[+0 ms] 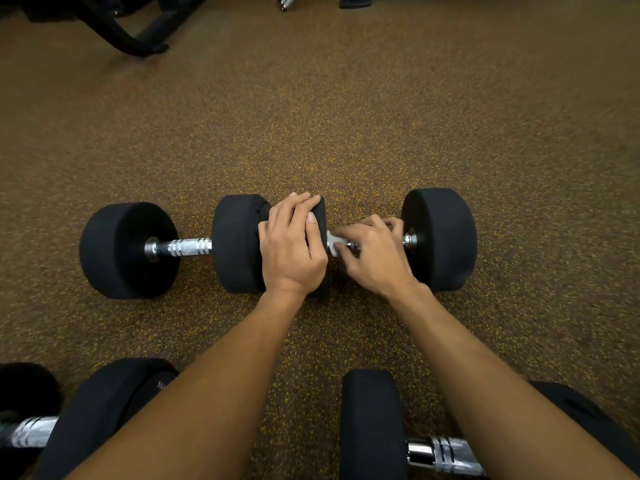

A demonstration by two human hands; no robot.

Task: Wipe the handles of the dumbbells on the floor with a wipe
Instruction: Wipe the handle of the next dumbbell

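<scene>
Fingers [360,226] of the right hand [375,258] are being curled round a white wipe [333,242], which is being pressed onto the handle of the far right dumbbell [440,237]; most of that handle is being hidden by the hand. The left hand [292,247] is being laid over that dumbbell's inner head, fingers fairly straight, seemingly to steady it. The task is being judged as partly done: this handle is in work, and nothing is showing whether the others are wiped. On the speckled floor [346,116], three more are being left in view: the near left dumbbell [104,410] and the near right dumbbell [372,424], both being crossed by the forearms, and the far left dumbbell [128,249], its handle bare. A black machine frame [135,32] is standing well apart, so nothing is being blocked.
</scene>
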